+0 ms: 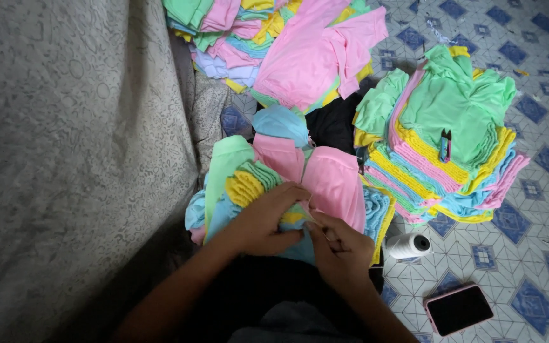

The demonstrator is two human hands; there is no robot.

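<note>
Hands meet over the cloth in the lap

Fabric is what both hands work on: a bundle of pastel cloth pieces [268,184] lies across the lap, directly ahead of the person and just beyond the knuckles. The left hand [263,219] is curled down on the near edge of the bundle, fingers closed and pinching a fold of blue and yellow cloth. The right hand [338,244] sits just beside it, touching the same fold, its fingers bunched as if nipping something small; whether that is a needle or only cloth is too fine to tell. The bundle's long side runs left to right across the lap, and the two hands meet at its near middle, so neither is clearly closer.

Off to the right, well apart, a stack of folded cloth [443,149] carries small snips [445,145], with a white thread spool [409,245] and a phone [459,309] on the tiled floor [535,209]
</note>
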